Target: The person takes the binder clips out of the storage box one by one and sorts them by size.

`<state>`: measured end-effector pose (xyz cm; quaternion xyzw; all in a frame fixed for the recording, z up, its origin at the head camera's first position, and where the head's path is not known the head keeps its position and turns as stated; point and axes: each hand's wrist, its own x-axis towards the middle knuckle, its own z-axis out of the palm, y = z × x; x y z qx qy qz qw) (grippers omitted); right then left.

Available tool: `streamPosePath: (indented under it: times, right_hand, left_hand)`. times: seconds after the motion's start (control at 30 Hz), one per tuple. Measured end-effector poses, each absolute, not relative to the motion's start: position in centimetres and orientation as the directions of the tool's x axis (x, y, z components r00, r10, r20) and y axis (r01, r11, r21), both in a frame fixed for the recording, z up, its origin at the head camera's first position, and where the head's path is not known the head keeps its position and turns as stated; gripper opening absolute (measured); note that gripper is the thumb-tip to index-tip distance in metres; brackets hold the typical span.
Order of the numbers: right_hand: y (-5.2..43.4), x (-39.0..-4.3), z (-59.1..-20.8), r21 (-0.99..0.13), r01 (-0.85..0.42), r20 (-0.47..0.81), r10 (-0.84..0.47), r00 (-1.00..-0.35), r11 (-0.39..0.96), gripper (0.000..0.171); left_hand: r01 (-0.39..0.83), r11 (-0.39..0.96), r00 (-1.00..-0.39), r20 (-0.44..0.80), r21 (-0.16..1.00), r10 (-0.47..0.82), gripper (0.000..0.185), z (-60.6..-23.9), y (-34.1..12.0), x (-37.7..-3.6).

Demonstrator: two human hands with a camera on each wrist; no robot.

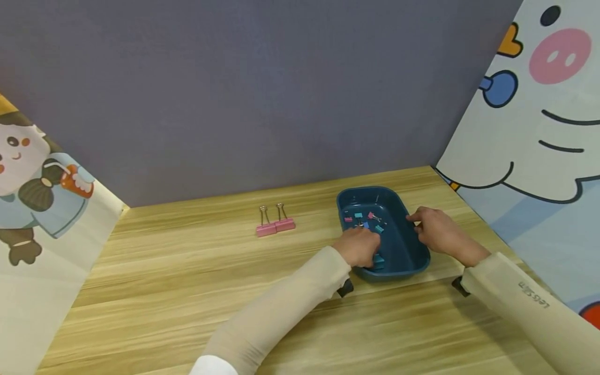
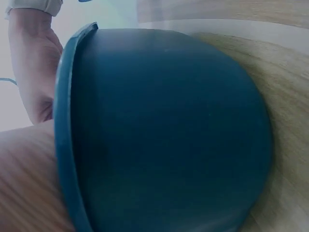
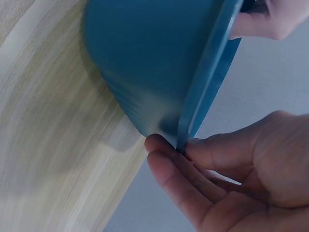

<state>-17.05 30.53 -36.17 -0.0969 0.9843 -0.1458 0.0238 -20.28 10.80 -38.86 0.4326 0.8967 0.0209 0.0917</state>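
A dark blue tray sits on the wooden table right of centre, with several small coloured binder clips inside. My left hand reaches into the tray's near end with its fingers curled down among the clips; whether it holds one is hidden. My right hand pinches the tray's right rim between thumb and fingers, seen close in the right wrist view as right hand on the tray. The tray's outer wall fills the left wrist view.
Two pink binder clips lie side by side on the table, left of the tray. A grey back wall and cartoon-printed side panels enclose the table on three sides.
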Motion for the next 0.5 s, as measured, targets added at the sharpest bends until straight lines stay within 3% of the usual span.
streamPosePath:
  times: [0.27, 0.5]
  right_hand:
    - [30.3, -17.2, -36.2, -0.290, -0.173, -0.017, -0.186, -0.982, 0.941, 0.032]
    - [30.3, -17.1, -36.2, -0.283, -0.182, -0.013, -0.193, -0.981, 0.942, 0.032]
  left_hand:
    - [0.780, 0.591, -0.584, -0.103, 0.205, 0.806, 0.015, -39.2, 10.5, -20.8]
    - [0.821, 0.521, -0.543, 0.041, 0.234, 0.838, 0.027, -39.2, 9.6, -21.7]
